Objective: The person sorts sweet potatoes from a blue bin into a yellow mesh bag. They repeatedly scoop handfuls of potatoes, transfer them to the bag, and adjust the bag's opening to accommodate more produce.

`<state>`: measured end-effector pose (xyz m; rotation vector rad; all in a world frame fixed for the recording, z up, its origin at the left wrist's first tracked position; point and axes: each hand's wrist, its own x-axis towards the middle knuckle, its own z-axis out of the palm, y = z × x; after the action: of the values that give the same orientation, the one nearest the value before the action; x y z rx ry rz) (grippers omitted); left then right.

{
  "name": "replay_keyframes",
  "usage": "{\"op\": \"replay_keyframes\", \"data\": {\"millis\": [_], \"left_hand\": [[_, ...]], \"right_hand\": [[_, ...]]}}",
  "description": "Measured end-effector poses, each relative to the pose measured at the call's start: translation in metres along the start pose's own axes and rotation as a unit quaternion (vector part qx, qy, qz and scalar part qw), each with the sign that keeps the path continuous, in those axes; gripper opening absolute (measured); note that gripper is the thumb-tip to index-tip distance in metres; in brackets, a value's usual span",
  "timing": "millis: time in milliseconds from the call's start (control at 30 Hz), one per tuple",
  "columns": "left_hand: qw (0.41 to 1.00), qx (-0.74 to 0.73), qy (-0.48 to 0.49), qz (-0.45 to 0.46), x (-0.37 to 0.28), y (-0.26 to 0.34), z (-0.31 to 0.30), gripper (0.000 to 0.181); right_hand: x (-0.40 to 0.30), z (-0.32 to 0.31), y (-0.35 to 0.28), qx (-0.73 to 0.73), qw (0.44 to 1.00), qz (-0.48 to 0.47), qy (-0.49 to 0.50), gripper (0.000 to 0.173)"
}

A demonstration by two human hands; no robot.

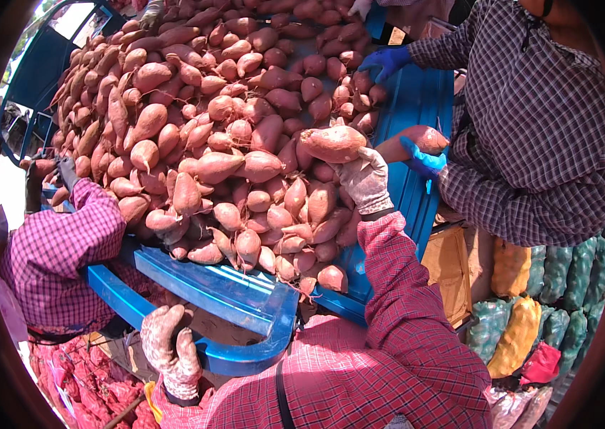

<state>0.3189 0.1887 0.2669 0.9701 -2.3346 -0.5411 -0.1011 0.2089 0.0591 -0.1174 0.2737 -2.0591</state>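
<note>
My right hand (365, 179), in a soiled white knit glove, grips a large sweet potato (333, 143) above the near right side of the heap. Below it, a big pile of reddish sweet potatoes (211, 166) covers much of a blue metal truck bed (415, 102). My left hand (171, 348), also gloved, is beside the curved blue metal rail (243, 358) at the bed's near edge. Its fingers are bent with the thumb apart, and no object shows in it.
At right, a co-worker's blue-gloved hand (421, 158) holds another sweet potato (415, 142); the other hand (386, 61) touches the pile. A second co-worker's dark-gloved hand (68, 172) is at the left. Green mesh sacks (554, 273) and red mesh sacks (90, 391) are below.
</note>
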Motion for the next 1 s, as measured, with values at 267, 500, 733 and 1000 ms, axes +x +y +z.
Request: {"op": "replay_keyframes", "data": {"millis": [267, 500, 733, 1000], "left_hand": [[0.998, -0.050, 0.023, 0.028, 0.015, 0.005, 0.006, 0.029], [0.997, -0.063, -0.008, 0.049, 0.015, 0.001, 0.003, 0.033], [0.937, -0.091, -0.329, -0.070, 0.119, -0.011, -0.046, 0.036], [0.844, 0.255, -0.461, -0.104, 0.244, -0.178, 0.079, 0.073]], "right_hand": [[-0.072, -0.035, 0.050, 0.042, 0.979, 0.064, 0.187, 0.049], [-0.153, -0.028, 0.054, 0.057, 0.968, 0.198, 0.142, 0.069], [-0.185, 0.009, 0.065, 0.049, 0.984, 0.140, 0.098, 0.076], [-0.194, 0.040, 0.085, -0.023, 0.990, 0.138, 0.033, 0.088]]}}
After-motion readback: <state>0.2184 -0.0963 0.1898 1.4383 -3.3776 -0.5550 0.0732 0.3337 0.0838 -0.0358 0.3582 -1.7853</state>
